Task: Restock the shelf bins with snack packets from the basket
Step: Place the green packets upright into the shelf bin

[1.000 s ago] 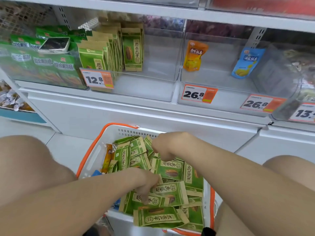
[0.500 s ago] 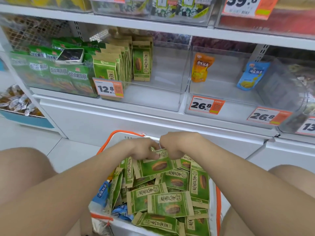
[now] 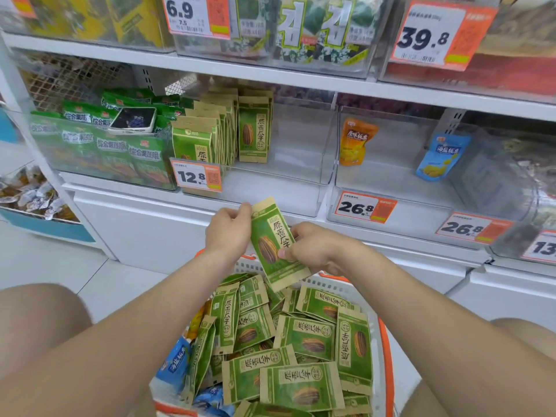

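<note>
A green-and-tan paper sunflower-seed packet is held just above the far rim of the white plastic basket with the orange rim, lifted clear of the heap of like packets lying in it. It is pinched at its upper left edge by the left-hand grip and clasped at its lower right side by the right-hand grip, thumb on the printed face. The packet is tilted, its top leaning left.

Above and beyond the basket stands the clear plastic shelf bin. A row of matching packets is stood upright in its left part, and the right part is bare.

For the step to be done well, the packet should be squared upright with its printed face forward. It should then be lifted over the bin's front lip and set flush against the end of the row, gently enough that no standing packet is toppled.
</note>
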Tool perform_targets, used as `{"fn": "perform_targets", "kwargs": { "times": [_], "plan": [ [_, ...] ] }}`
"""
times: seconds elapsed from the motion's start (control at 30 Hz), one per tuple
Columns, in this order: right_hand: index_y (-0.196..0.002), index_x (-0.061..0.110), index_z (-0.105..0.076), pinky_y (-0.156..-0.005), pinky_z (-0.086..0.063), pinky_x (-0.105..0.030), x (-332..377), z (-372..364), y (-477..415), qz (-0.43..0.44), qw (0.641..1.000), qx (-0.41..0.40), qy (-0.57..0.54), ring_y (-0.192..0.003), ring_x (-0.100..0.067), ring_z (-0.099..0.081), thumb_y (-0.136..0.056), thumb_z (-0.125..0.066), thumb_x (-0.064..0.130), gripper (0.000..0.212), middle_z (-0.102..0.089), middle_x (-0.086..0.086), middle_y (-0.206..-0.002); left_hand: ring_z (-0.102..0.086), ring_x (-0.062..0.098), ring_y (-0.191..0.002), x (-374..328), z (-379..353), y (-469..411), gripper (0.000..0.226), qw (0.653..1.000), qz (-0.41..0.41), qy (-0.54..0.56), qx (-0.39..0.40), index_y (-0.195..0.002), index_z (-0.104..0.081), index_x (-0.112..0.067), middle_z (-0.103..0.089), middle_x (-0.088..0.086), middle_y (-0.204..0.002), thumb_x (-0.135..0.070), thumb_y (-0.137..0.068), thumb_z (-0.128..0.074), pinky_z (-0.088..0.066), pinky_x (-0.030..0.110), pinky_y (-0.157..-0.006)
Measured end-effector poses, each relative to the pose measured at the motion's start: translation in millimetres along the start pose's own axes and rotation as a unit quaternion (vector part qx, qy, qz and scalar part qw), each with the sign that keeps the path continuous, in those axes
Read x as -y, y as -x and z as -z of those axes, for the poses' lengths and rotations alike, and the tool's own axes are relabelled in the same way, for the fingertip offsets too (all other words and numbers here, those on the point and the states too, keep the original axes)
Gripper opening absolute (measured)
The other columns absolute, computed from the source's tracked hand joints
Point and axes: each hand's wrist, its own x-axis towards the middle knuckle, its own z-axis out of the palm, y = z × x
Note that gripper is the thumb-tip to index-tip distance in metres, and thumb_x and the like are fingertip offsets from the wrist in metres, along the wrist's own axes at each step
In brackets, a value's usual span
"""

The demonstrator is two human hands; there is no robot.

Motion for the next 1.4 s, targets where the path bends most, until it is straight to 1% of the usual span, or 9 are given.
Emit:
{"fn": "perform_targets", "kwargs": {
  "times": [0.13,0.27,0.47,0.67,0.83,0.97,1.07,1.27,1.4],
  "plan": [
    [-0.100,0.020,-0.064,-0.092,-0.060,-0.057,2.5,-6.0,-2.4,0.027,0.995,-0.035,-0.089,-0.102,-0.032,-0.074,-0.102,-0.058,0.004,0.017,-0.075,-0.011,-0.108,-0.078,0.035,-0.079,-15.5,-0.5,19.0,0.049,0.986,-0.003,0.132,0.100,-0.095,-0.080,-0.008,-0.080,0.012,-0.088,-0.053,-0.101,-0.061,-0.065,0.050,-0.074],
    [-0.110,0.016,-0.065,-0.081,-0.063,-0.041,3.8,-4.9,-0.1,0.050,0.990,-0.035,-0.124,-0.098,-0.025,-0.074,-0.103,-0.056,0.000,0.020,-0.075,-0.011,-0.110,-0.078,0.036,-0.084,-21.2,3.0,20.3,0.047,0.979,-0.035,0.166,0.109,-0.097,-0.081,-0.006,-0.080,0.015,-0.091,-0.050,-0.100,-0.063,-0.065,0.049,-0.076],
    [-0.106,0.017,-0.068,-0.092,-0.061,-0.051,25.9,2.1,6.0,0.076,0.990,-0.029,-0.115,-0.103,-0.028,-0.075,-0.105,-0.049,0.005,0.022,-0.077,-0.012,-0.111,-0.076,0.023,-0.074,-39.9,12.0,13.8,0.041,0.981,-0.055,0.162,0.095,-0.097,-0.080,-0.006,-0.080,0.012,-0.089,-0.042,-0.103,-0.061,-0.063,0.035,-0.066],
    [-0.116,0.032,-0.059,-0.092,-0.061,-0.049,58.4,2.9,0.0,0.193,0.953,-0.160,-0.169,-0.093,-0.021,-0.077,-0.108,-0.054,0.020,0.015,-0.079,-0.002,-0.105,-0.074,0.034,-0.084,-91.2,42.2,-12.3,0.071,0.984,-0.153,-0.029,0.088,-0.092,-0.074,-0.002,-0.076,0.022,-0.090,-0.069,-0.095,-0.048,-0.060,0.054,-0.085],
    [-0.116,0.025,-0.065,-0.093,-0.059,-0.050,79.8,6.1,-21.0,0.204,0.930,-0.251,-0.176,-0.101,-0.022,-0.073,-0.105,-0.050,0.031,0.020,-0.075,0.003,-0.109,-0.062,0.040,-0.090,-128.1,62.0,-31.6,0.044,0.912,-0.258,-0.317,-0.029,-0.078,-0.057,-0.011,-0.065,0.016,-0.089,-0.037,-0.109,-0.039,-0.041,0.040,-0.070],
    [-0.112,0.022,-0.066,-0.092,-0.059,-0.050,92.0,31.2,-51.6,0.189,0.913,-0.319,-0.168,-0.099,-0.027,-0.071,-0.105,-0.054,0.030,0.016,-0.074,-0.001,-0.103,-0.047,0.040,-0.117,-127.2,62.9,-56.7,0.017,0.871,-0.263,-0.382,-0.159,-0.109,-0.062,-0.017,-0.053,0.015,-0.123,-0.023,-0.095,-0.056,-0.043,0.048,-0.094],
    [-0.134,0.014,-0.059,-0.096,-0.056,-0.047,103.1,47.2,-82.3,0.176,0.911,-0.326,-0.180,-0.106,-0.025,-0.067,-0.104,-0.058,0.031,0.034,-0.069,-0.002,-0.114,-0.041,0.034,-0.114,-119.6,62.2,-72.4,0.021,0.846,-0.324,-0.365,-0.218,-0.098,-0.058,-0.023,-0.047,0.007,-0.118,-0.017,-0.081,-0.067,-0.036,0.045,-0.096],
    [-0.125,0.009,-0.055,-0.097,-0.058,-0.049,126.7,58.3,-151.3,0.127,0.920,-0.295,-0.226,-0.107,-0.029,-0.067,-0.099,-0.061,0.017,0.028,-0.066,-0.012,-0.123,-0.043,0.029,-0.118,-109.7,66.3,-104.4,0.053,0.822,-0.384,-0.368,-0.202,-0.115,-0.049,-0.026,-0.050,-0.001,-0.122,-0.037,-0.071,-0.077,-0.037,0.045,-0.101],
    [-0.139,0.013,-0.043,-0.098,-0.054,-0.042,138.2,55.6,-177.7,0.122,0.939,-0.302,-0.114,-0.111,-0.029,-0.060,-0.102,-0.057,0.012,0.039,-0.060,-0.008,-0.127,-0.048,0.028,-0.112,-102.7,71.5,-118.3,0.053,0.820,-0.381,-0.371,-0.211,-0.116,-0.050,-0.025,-0.056,-0.003,-0.115,-0.037,-0.072,-0.076,-0.038,0.045,-0.099]
  ]
}}
